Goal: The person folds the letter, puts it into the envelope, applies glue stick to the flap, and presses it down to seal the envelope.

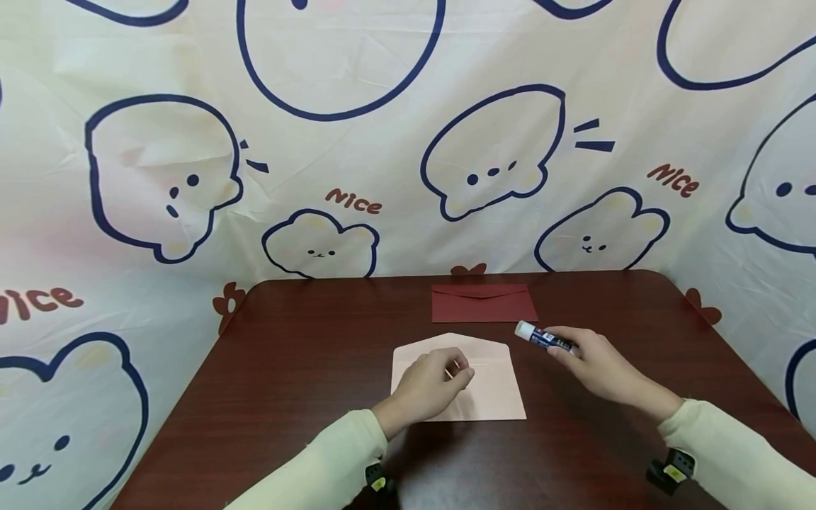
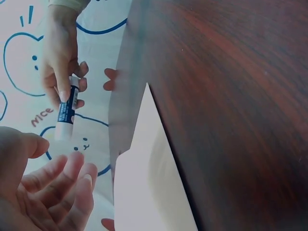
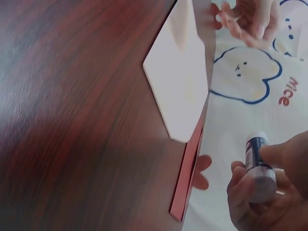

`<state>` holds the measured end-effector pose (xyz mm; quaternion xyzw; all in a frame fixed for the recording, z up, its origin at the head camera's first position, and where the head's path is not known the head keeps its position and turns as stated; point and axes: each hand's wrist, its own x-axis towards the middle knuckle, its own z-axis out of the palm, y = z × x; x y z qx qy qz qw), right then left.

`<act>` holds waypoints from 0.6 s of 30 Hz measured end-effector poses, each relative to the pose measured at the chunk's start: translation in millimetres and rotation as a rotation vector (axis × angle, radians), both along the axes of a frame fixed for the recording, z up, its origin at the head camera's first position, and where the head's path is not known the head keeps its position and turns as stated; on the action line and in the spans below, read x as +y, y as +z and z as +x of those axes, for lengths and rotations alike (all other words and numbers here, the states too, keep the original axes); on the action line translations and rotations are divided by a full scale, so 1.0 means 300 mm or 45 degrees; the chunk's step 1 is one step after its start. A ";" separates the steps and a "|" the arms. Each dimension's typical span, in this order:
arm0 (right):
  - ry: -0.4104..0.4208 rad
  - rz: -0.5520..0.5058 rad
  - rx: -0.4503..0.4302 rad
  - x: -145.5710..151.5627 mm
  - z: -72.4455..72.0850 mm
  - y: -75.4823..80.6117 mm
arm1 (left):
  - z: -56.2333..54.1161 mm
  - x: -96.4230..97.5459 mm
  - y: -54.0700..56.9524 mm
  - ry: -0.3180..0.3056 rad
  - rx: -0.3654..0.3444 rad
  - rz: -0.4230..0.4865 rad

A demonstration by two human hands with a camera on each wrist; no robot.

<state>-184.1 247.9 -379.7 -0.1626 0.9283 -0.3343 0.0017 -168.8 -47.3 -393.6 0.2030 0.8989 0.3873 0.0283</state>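
My right hand grips a glue stick between thumb and fingers, to the right of a pale pink envelope. A white cap covers the end that points left, and a dark blue label wraps its barrel. The pale envelope lies on the table with its flap opened out toward the far side. Over the left part of that envelope hovers my left hand, its fingers loosely bent with nothing between them. In the left wrist view, the thumb and fingers of this left hand are apart.
A dark red envelope with its flap down lies near the far edge of the brown wooden table. Behind and beside the table hangs a white cloth printed with blue cartoon outlines.
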 end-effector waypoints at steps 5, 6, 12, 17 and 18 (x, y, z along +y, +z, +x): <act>0.051 -0.045 0.024 -0.034 0.024 0.009 | -0.008 -0.011 0.018 0.007 -0.005 0.033; 0.060 -0.054 0.028 -0.040 0.030 0.011 | -0.010 -0.014 0.022 0.006 -0.009 0.048; 0.120 -0.111 0.025 -0.082 0.061 0.026 | -0.018 -0.024 0.052 0.030 0.029 0.097; 0.179 -0.130 -0.014 -0.114 0.077 0.034 | -0.011 -0.019 0.067 0.031 0.112 0.043; 0.187 -0.131 -0.022 -0.120 0.080 0.036 | -0.009 -0.017 0.068 0.023 0.123 0.031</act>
